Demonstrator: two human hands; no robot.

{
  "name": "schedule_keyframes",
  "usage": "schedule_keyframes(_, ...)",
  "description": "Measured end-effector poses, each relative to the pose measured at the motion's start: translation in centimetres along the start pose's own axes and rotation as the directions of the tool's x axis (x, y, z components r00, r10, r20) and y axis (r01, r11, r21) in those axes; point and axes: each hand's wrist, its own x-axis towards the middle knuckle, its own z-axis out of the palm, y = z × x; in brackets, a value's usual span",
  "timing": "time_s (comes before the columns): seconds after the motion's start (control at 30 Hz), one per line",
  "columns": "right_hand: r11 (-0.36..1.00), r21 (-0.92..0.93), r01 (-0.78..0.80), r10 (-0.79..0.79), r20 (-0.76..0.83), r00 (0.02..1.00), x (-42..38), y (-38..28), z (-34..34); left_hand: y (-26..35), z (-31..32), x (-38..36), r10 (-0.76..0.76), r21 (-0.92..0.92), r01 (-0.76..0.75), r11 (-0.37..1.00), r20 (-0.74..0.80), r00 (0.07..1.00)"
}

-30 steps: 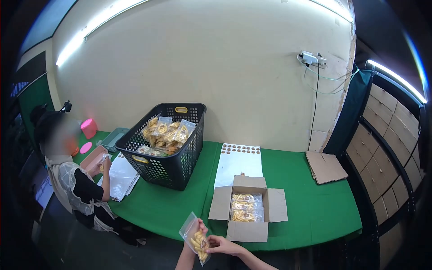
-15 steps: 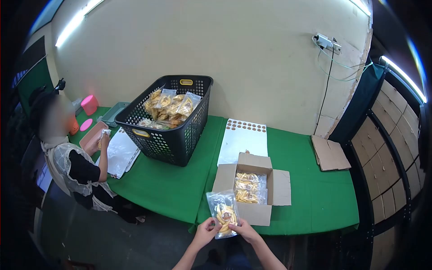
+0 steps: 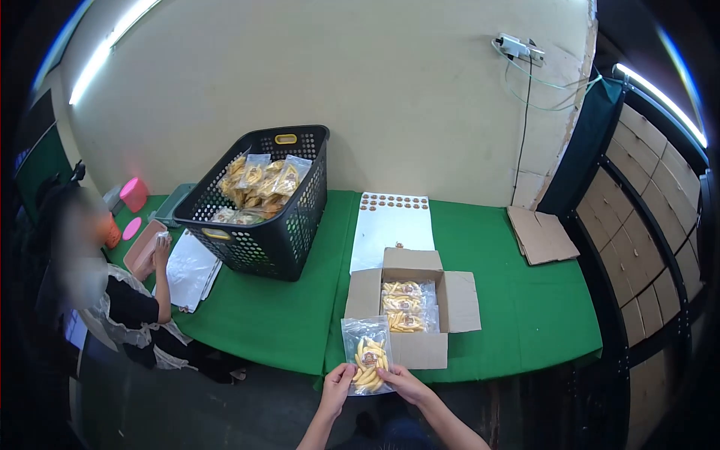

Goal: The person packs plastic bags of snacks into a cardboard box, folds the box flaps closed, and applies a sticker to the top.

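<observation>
I hold a clear snack bag (image 3: 367, 360) of yellow fried sticks upright in front of me, at the near edge of the green table (image 3: 285, 315). My left hand (image 3: 338, 379) grips its lower left corner and my right hand (image 3: 397, 382) grips its lower right corner. Just beyond the bag stands an open cardboard box (image 3: 411, 304) with several similar bags packed inside. A black plastic basket (image 3: 259, 202) further left holds several more filled bags.
A white sticker sheet (image 3: 391, 229) lies behind the box. Flattened cardboard (image 3: 541, 235) lies at the right end. A co-worker (image 3: 112, 300) sits at the left end by white sheets (image 3: 187, 268), a pink tray and pink containers. Stacked cartons (image 3: 645, 217) fill the right wall.
The bag moved from my lower left, tilted, to upright in front of the box. Both hands shifted to its lower corners. The view turned slightly.
</observation>
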Motion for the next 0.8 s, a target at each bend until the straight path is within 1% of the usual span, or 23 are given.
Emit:
schedule_keyframes(0.07, 0.999, 0.035, 0.002, -0.002, 0.018, 1.000, 0.1, 0.5, -0.7, 0.2, 0.0, 0.3, -0.029, 0.005, 0.029, 1.000, 0.020, 0.999)
schedule_keyframes(0.17, 0.994, 0.106, -0.012, 0.007, 0.051, 0.999, 0.2, 0.4, -1.6, 0.6, 0.4, 0.9, 0.009, 0.015, -0.011, 1.000, 0.077, 0.997)
schedule_keyframes(0.27, 0.996, -0.069, -0.052, 0.050, -0.026, 0.998, 1.5, 1.0, -3.9, 2.5, 2.0, 1.2, -0.061, 0.015, 0.060, 0.998, 0.081, 0.995)
schedule_keyframes(0.37, 0.991, -0.133, 0.012, -0.015, -0.023, 1.000, 2.2, 0.4, -4.1, 2.5, 2.4, 2.4, -0.100, 0.223, 0.066, 0.973, 0.141, 0.985)
schedule_keyframes(0.47, 0.988, -0.124, 0.088, -0.103, -0.120, 0.987, 2.9, -0.5, -5.3, 1.5, 2.3, 4.5, 0.010, 0.524, -0.074, 0.849, 0.125, 0.992)
schedule_keyframes(0.53, 0.974, -0.179, 0.140, -0.169, -0.162, 0.972, 3.7, -0.7, -7.3, 1.5, 3.3, 5.2, 0.109, 0.606, -0.209, 0.767, 0.199, 0.974)
schedule_keyframes(0.57, 0.964, -0.208, 0.165, -0.204, -0.181, 0.962, 4.0, -0.9, -8.5, 1.3, 4.0, 5.6, 0.155, 0.639, -0.276, 0.718, 0.240, 0.958)
schedule_keyframes(0.67, 0.951, -0.269, 0.150, -0.213, -0.224, 0.951, 3.6, -3.9, -9.2, 0.8, 6.0, 6.5, 0.035, 0.690, -0.137, 0.710, 0.160, 0.987)
schedule_keyframes(0.7, 0.935, -0.291, 0.204, -0.280, -0.248, 0.927, 4.0, -4.4, -9.3, 0.1, 6.5, 7.2, 0.113, 0.679, -0.206, 0.704, 0.179, 0.977)
schedule_keyframes(0.77, 0.921, -0.322, 0.218, -0.327, -0.341, 0.881, 5.1, -4.6, -10.7, -1.9, 7.0, 9.1, 0.271, 0.653, -0.341, 0.676, 0.211, 0.939)
schedule_keyframes(0.8, 0.913, -0.341, 0.225, -0.353, -0.382, 0.854, 5.8, -4.8, -11.4, -2.0, 7.3, 9.9, 0.313, 0.721, -0.379, 0.580, 0.232, 0.921)
